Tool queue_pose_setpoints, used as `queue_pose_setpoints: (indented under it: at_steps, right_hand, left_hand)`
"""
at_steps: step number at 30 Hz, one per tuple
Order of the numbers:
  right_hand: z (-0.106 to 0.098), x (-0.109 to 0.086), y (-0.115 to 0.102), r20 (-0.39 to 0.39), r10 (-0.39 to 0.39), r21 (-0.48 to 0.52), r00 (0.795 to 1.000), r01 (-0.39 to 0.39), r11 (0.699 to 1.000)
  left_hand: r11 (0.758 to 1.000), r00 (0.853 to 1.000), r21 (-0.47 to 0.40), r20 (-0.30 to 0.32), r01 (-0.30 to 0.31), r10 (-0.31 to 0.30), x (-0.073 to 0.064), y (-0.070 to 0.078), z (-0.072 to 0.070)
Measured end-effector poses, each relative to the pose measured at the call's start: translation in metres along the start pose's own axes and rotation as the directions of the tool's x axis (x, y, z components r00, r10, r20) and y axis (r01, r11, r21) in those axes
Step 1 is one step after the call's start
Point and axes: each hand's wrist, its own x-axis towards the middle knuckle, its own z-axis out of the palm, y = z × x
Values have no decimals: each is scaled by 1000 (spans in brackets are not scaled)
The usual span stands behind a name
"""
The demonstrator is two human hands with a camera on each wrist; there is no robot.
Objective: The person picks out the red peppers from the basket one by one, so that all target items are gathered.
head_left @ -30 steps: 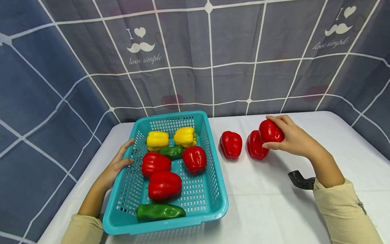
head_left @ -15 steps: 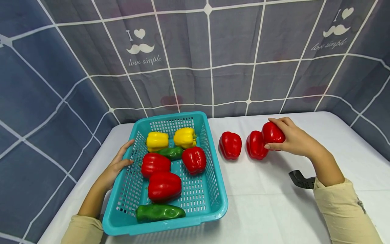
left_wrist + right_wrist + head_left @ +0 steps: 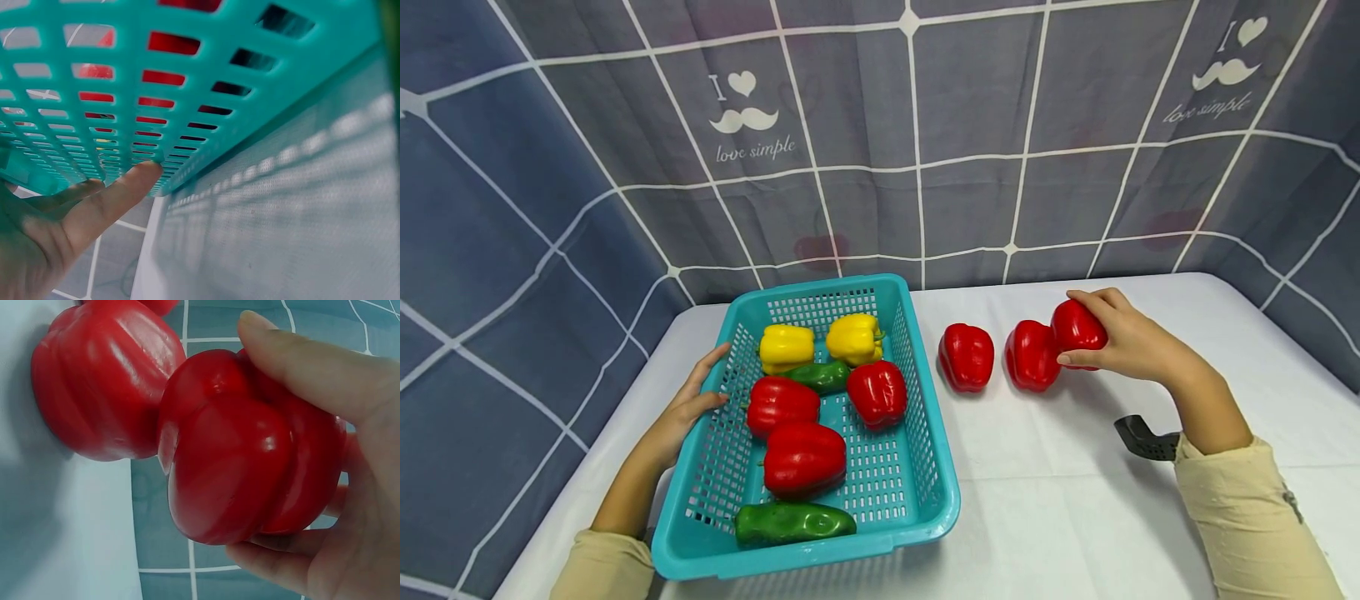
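My right hand [image 3: 1123, 337] grips a red bell pepper [image 3: 1078, 332], thumb on the near side and fingers around the far side. In the right wrist view this held pepper [image 3: 231, 450] overlaps the edge of a second red bell pepper [image 3: 109, 378] on the white cloth. Another red bell pepper [image 3: 967, 357] lies to their left. My left hand [image 3: 677, 421] rests against the left side of a turquoise basket [image 3: 957, 500]. Its thumb [image 3: 128, 190] lies straight along the slotted outer wall in the left wrist view.
Inside the basket are two yellow bell peppers [image 3: 787, 348], several red ones [image 3: 805, 460] and two green peppers [image 3: 795, 523]. A black curved piece [image 3: 1146, 439] sticks out at the right sleeve. A grey tiled-pattern curtain [image 3: 865, 208] stands behind the white-covered table [image 3: 1037, 517].
My right hand has moved slightly right and lowered the red bell pepper beside the other one, which shows more fully now. The left hand and basket have not moved.
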Motion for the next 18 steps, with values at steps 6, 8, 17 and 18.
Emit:
queue_pose_setpoints:
  at_steps: [6,8,17,18]
  right_hand:
    - [0,1,5,26,16,-5,1000,-16,1000]
    - [0,1,7,29,22,-4,999,-22,1000]
    - [2,3,15,26,27,2,999,-27,1000]
    - [2,3,16,27,27,3,999,-27,1000]
  left_hand:
    - [1000,1000,-3,3,2,-2,0,0,-1]
    - [1000,1000,-3,3,2,-2,0,-1,-1]
    - [1000,1000,2,1,0,0,0,-1,0]
    - [1000,1000,0,1,-1,1,0,-1,0]
